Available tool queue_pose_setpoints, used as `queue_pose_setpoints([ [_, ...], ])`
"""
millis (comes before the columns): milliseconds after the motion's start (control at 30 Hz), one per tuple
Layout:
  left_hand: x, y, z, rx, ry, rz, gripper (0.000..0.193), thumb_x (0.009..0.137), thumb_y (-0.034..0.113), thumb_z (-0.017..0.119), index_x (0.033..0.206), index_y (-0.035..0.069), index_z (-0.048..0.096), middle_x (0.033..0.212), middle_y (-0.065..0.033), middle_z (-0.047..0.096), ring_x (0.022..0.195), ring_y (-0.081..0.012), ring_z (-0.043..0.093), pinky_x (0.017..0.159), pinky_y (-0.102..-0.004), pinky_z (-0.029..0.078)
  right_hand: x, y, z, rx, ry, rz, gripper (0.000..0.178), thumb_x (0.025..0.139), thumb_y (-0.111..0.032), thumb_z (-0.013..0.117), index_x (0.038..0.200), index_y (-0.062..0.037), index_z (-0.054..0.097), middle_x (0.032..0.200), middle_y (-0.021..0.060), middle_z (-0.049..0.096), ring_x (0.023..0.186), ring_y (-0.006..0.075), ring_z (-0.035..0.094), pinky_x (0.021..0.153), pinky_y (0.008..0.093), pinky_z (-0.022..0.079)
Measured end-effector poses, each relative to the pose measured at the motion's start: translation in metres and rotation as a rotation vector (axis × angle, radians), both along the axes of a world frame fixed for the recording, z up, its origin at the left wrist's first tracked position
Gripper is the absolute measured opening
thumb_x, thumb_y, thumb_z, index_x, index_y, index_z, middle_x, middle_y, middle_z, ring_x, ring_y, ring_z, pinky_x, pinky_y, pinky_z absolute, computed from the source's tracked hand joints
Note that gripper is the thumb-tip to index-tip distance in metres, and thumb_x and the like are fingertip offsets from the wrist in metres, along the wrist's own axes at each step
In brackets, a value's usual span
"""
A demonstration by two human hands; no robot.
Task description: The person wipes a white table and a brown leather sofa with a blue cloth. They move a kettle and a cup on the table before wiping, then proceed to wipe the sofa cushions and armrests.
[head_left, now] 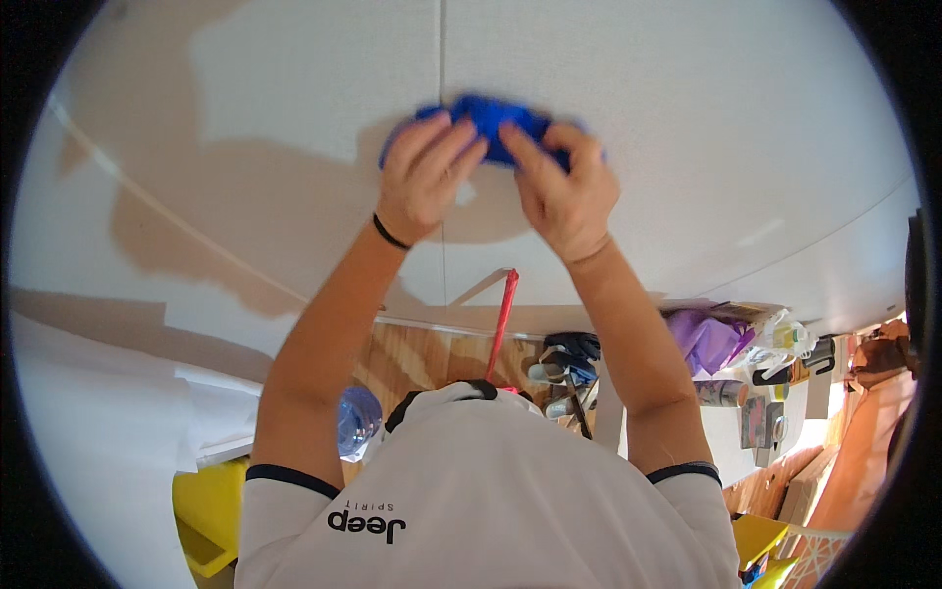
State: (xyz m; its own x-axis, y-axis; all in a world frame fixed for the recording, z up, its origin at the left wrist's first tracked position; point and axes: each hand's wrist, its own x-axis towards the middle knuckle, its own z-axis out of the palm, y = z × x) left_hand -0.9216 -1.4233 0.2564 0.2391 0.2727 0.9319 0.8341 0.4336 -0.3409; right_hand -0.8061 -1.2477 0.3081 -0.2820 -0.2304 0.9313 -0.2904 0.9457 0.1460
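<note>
Both arms reach up to a bunched blue cloth [491, 113] held against a large white panelled surface [687, 147]. A thin vertical seam runs down the panels behind the cloth. My left hand [422, 177], with a black band at its wrist, presses its fingers on the cloth's left part. On the right part, my right hand [571, 191] grips the cloth with bent fingers, slightly blurred. The cloth's underside is hidden. Below the hands, a red pole [503, 316] slants from the panels' lower edge toward my shirt.
Wooden floor [422, 358] shows below the panels. Shoes [561, 378] lie right of the pole, and a clear bluish bottle [358, 422] stands left. A yellow bin [211, 515] is at lower left. A purple bag [706, 339] and several small items sit at the right.
</note>
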Motion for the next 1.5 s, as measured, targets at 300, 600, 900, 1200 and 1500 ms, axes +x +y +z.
queue_pose_setpoints([
  [300,0.044,-0.013,-0.1,-0.281,-0.293,0.014,0.034,0.085,0.004,0.067,0.119,0.005,0.072,0.133,-0.0073,0.059,0.126,-0.0292,0.054,0.103,-0.0429,0.05,0.027,0.008,-0.108,-0.134,-0.353,0.066,0.039,0.078,-0.009,0.074,0.113,-0.0252,0.076,0.099,0.002,0.058,0.074,0.0184,0.063,0.059,0.0315,0.054],
  [600,0.063,0.083,-0.027,-0.167,-0.172,-0.124,0.035,0.082,0.007,0.071,0.117,0.004,0.074,0.129,-0.0068,0.063,0.123,-0.0253,0.057,0.101,-0.0396,0.052,0.051,0.091,-0.065,-0.165,-0.034,-0.005,0.041,0.071,-0.005,0.08,0.107,-0.0227,0.079,0.099,0.0039,0.059,0.077,0.0227,0.062,0.059,0.034,0.052],
  [900,0.084,0.087,-0.086,-0.463,-0.241,-0.134,0.036,0.086,0.011,0.069,0.121,0.004,0.071,0.129,-0.0065,0.061,0.124,-0.0254,0.055,0.102,-0.0409,0.051,0.089,0.111,-0.116,-0.175,-0.283,0.019,0.037,0.073,-0.005,0.077,0.106,-0.0222,0.078,0.097,0.003,0.059,0.076,0.0215,0.064,0.06,0.0344,0.054],
  [1200,0.085,0.146,0.074,-0.051,-0.061,-0.045,0.031,0.083,0.003,0.071,0.113,0.006,0.075,0.126,-0.0048,0.064,0.119,-0.0263,0.058,0.095,-0.0406,0.051,0.068,0.134,0.027,-0.35,0.109,0.095,0.051,0.067,0.001,0.079,0.114,-0.0185,0.077,0.105,0.0097,0.06,0.083,0.0246,0.064,0.066,0.0332,0.055],
  [1500,0.095,0.164,0.016,-0.248,-0.144,-0.164,0.03,0.084,0.004,0.075,0.114,0.005,0.074,0.13,-0.0061,0.063,0.12,-0.0282,0.057,0.098,-0.0429,0.05,0.105,0.162,-0.031,-0.407,-0.181,0.071,0.046,0.069,-0.004,0.08,0.112,-0.0206,0.076,0.104,0.0065,0.059,0.086,0.0241,0.065,0.069,0.0345,0.056],
])
